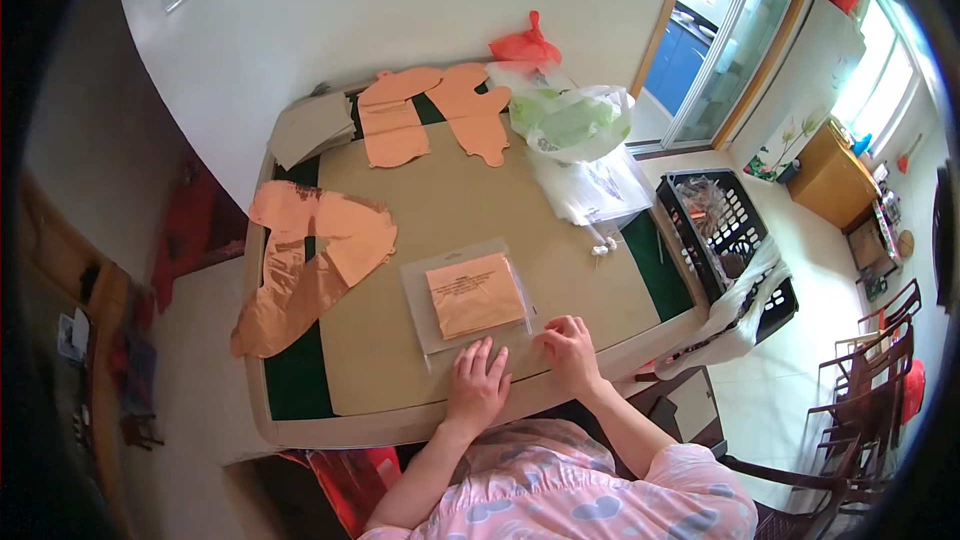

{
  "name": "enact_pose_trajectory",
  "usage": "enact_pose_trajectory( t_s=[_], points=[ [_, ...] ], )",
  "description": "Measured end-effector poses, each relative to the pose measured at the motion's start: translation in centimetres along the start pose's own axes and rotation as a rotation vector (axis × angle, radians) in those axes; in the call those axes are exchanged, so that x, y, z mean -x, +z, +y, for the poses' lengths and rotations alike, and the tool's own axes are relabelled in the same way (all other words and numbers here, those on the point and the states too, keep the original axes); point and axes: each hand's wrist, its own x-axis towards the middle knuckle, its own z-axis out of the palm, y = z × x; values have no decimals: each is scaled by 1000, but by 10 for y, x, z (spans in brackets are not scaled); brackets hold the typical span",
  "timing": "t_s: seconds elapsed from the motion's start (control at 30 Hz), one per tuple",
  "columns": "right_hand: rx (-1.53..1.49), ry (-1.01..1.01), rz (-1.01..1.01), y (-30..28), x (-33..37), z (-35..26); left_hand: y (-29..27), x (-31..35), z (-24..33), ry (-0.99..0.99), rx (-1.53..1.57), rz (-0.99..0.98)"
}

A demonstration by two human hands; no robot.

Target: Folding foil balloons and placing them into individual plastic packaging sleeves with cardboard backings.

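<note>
Looking at the folded foil (475,295) first: it's a neat orange packet just below the middle of the frame, with dark print on it, and it seems to be inside the clear bag (419,312), though I can't swear it's in rather than on top. So I'd call the folding done for this one. Can't tell if the bag is sealed, so closing it may be what's left.

The left hand (480,385) lies palm down at the bag's bottom edge, fingers a bit spread, gripping nothing. The right hand (568,348) is curled by the lower right corner; it might be pinching the plastic, but I honestly can't tell.

Further out, there's plenty not folded up, if those are meant to go the same way. The left foil (340,240) lies spread out at centre left, and two orange shapes (397,120) sit flat near the top of the frame. Grey card (312,130) is stacked upper left, and loose plastic (595,185) is piled upper right, under the green-and-white bag (575,120). From one frame I can't give you a count of finished ones.
</note>
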Motion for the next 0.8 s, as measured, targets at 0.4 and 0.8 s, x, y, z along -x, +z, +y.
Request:
enact_pose_trajectory(
  t_s=[0.4, 0.8],
  points=[
    [141, -103, -70, 15, -6, -18, 0, -4, 0, 8, 13, 8],
    [208, -336, -208, 40, -60, -47, 16, 4, -6, -20, 52, -31]
  ],
)
